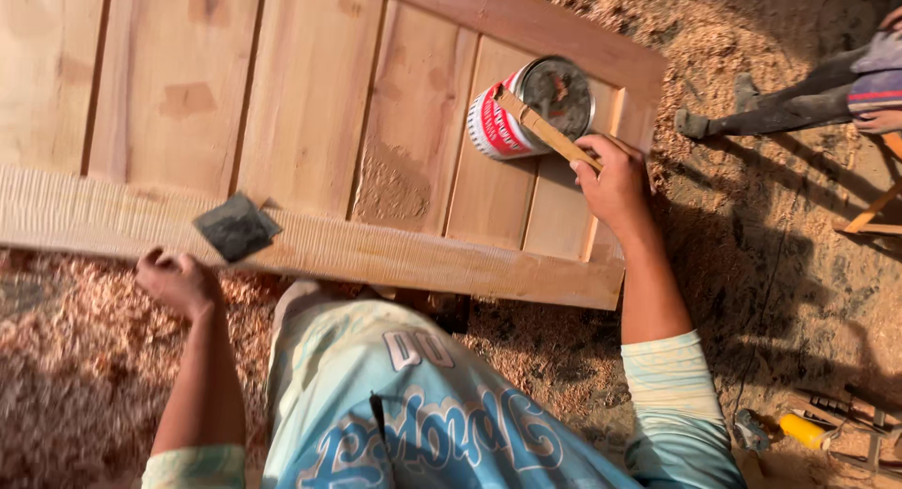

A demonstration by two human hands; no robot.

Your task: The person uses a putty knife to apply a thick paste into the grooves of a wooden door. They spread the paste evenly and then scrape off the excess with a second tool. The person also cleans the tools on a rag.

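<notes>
A wooden panel door [310, 113] lies flat in front of me. My right hand [615, 181] grips a flat wooden stick [543, 127] whose far end rests on the rim of a tilted red and white can [526, 108] standing on the door. My left hand [177, 280] hangs just below the door's near rail, fingers curled, with nothing visible in it. A dark grey square pad [237, 227] lies on that rail a little to the right of my left hand. A rough patch of filler [387, 184] shows on one panel.
Wood shavings and sawdust [66, 357] cover the ground around the door. Another person's legs [799, 99] reach in at the upper right. Tools, one with a yellow handle [803, 430], lie at the lower right. A wooden frame piece [878, 212] stands at the right edge.
</notes>
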